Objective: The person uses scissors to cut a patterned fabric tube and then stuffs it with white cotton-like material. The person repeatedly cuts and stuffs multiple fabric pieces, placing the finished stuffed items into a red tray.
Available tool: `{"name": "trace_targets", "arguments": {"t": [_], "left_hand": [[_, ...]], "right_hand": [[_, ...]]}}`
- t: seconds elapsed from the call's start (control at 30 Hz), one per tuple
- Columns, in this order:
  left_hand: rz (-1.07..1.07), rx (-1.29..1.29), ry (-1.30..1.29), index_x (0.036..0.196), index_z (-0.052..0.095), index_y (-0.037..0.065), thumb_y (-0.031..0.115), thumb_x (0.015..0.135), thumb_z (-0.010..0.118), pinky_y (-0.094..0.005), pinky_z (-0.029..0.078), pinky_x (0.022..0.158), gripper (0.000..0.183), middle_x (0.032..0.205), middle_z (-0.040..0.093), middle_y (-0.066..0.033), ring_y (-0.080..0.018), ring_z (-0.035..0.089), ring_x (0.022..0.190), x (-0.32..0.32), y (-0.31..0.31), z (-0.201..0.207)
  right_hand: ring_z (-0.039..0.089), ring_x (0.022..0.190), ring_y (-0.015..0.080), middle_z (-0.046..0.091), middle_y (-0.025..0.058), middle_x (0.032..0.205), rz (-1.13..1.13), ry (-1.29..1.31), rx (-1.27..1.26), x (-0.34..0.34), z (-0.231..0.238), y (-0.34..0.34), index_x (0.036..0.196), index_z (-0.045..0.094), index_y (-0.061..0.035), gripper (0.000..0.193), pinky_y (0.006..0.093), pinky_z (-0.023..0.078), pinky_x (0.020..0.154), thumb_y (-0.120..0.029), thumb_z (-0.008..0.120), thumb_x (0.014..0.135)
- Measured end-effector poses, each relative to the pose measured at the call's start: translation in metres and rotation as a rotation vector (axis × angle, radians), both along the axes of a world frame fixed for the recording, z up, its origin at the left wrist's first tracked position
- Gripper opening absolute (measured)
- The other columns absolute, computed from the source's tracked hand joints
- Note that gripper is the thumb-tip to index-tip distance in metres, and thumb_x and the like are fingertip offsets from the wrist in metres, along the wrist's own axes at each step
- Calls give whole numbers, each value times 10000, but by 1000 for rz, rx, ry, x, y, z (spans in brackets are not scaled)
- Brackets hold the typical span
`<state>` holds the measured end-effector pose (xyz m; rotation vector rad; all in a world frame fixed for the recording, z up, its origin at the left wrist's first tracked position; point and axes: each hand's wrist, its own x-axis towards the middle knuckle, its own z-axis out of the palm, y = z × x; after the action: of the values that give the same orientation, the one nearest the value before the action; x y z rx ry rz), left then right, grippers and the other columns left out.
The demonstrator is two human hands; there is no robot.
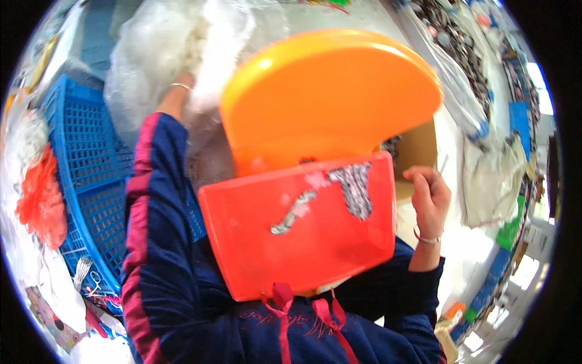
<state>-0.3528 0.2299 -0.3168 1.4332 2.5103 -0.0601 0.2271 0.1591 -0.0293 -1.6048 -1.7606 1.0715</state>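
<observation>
My left hand (185, 80) reaches forward into a large clear plastic bag (151, 54); the plastic hides its fingers. On the right, my right hand (431, 200) is raised beside the red plastic bin (242, 242), its fingers curled and thumb close to the index finger. Whether something small is between them is hard to see. The bin rests in front of my body, over my lap. Inside it lie a narrow speckled grey-and-black strip (293, 213) and a wider speckled piece (356, 191). Beyond the bin stands a large rounded orange plastic piece (327, 97).
A blue plastic crate (91, 145) stands at my left, with a crumpled red plastic bag (43, 200) beyond it and scissors (94, 282) near its closer end. A cardboard box (418, 148) sits behind my right hand. Farther right is a whitish sack (494, 182).
</observation>
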Motion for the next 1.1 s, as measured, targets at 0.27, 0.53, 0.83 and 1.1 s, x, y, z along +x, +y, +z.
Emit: {"name": "trace_targets", "arguments": {"t": [0.27,0.53,0.83,1.1], "left_hand": [[320,461,-250,1182,592,32,299,829,638,-396,494,873,445,1104,647,-195,-329,623,1035,-86,-38,28],[315,968,-370,1178,598,-33,275,866,620,-324,486,835,440,1099,670,-156,-217,645,974,-7,-51,180],[221,1079,-1003,1114,611,-13,87,824,563,-305,506,723,310,986,647,-62,-167,620,870,174,-150,340],[-52,666,-880,1162,579,-41,45,760,561,-313,518,786,411,1059,660,-99,-177,625,932,264,-242,320]], "right_hand": [[513,737,27,652,-6,859,61,127,-21,12,12,-5,959,642,11,132,183,396,665,-85,551,949],[507,721,39,593,-34,790,150,294,-244,16,1,-14,981,618,3,174,201,424,651,-158,552,963],[604,732,367,628,185,777,676,33,168,-42,-50,-50,963,631,-23,252,412,480,666,-248,645,853],[631,930,390,652,249,953,809,-402,115,-68,-114,-75,1079,638,-68,317,470,498,809,-267,627,833]]}}
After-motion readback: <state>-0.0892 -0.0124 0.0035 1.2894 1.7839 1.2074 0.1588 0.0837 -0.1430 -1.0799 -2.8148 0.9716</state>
